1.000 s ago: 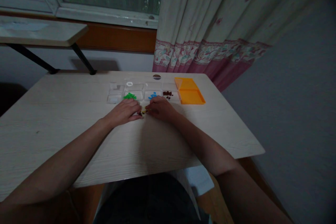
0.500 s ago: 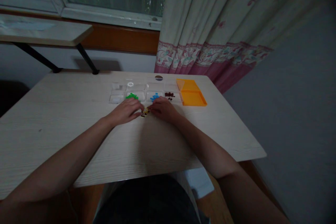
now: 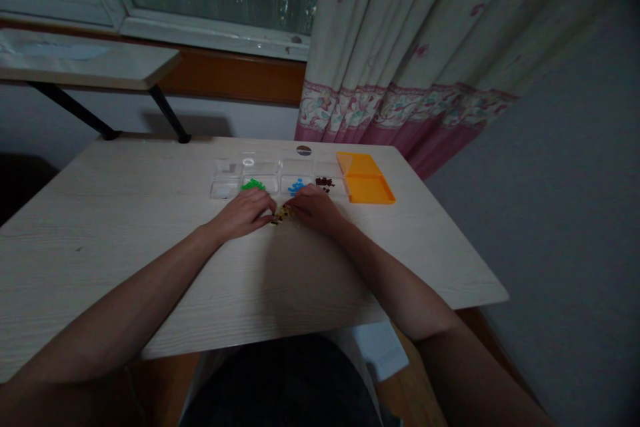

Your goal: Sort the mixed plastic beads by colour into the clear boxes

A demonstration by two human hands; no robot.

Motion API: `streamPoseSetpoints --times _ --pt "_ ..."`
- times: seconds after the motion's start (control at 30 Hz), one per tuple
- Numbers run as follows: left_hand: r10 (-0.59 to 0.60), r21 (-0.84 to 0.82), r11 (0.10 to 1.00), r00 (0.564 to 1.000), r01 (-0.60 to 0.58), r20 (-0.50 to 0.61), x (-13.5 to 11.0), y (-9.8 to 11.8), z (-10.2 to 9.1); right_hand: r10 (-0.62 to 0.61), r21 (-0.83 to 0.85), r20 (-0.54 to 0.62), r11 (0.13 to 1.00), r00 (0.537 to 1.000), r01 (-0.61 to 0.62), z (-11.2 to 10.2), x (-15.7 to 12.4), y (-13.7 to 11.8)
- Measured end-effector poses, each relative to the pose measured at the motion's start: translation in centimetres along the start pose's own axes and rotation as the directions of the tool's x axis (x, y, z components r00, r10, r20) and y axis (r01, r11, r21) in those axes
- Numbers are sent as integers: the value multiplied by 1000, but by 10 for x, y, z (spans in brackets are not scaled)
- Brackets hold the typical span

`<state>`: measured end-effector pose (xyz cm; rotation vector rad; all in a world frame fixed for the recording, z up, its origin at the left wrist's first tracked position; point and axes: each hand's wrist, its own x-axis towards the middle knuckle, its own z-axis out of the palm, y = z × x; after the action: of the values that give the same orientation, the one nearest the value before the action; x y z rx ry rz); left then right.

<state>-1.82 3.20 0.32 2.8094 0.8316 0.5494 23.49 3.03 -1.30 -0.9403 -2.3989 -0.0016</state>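
Small yellow and dark pieces [image 3: 284, 213] lie in a little heap on the table, between my hands. My left hand [image 3: 247, 213] comes in from the left with thumb and fingertips pinched together at the heap's edge. On the other side my right hand [image 3: 316, 207] is curled, fingertips drawn in at the same pieces. What either pinch holds is too small to make out. Just beyond the hands sit green pieces [image 3: 253, 183], blue pieces [image 3: 297, 185] and dark brown pieces [image 3: 325, 181], each colour in its own compartment of a clear plastic box [image 3: 271, 190].
An open orange case [image 3: 371, 190] lies right of the clear box. A round dark disc [image 3: 304, 150] is set near the back edge of the pale wooden table [image 3: 150, 247]. A raised shelf [image 3: 100, 70] stands at back left; a curtain [image 3: 400, 67] hangs behind.
The right hand has shifted slightly right, away from the left hand, so more of the yellow heap shows between them. The left hand has hardly moved.
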Motion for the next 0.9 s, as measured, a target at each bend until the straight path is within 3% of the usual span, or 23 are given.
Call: streamPoseSetpoints --times 0.53,0.9 --pt "16 -18 1000 1000 -16 10 3 0 4 20 19 51 1000 999 -21 -4 1 -5" --pt "-46 -81 996 995 40 -84 4 3 3 17 2 37 1000 999 -17 -2 1 -4"
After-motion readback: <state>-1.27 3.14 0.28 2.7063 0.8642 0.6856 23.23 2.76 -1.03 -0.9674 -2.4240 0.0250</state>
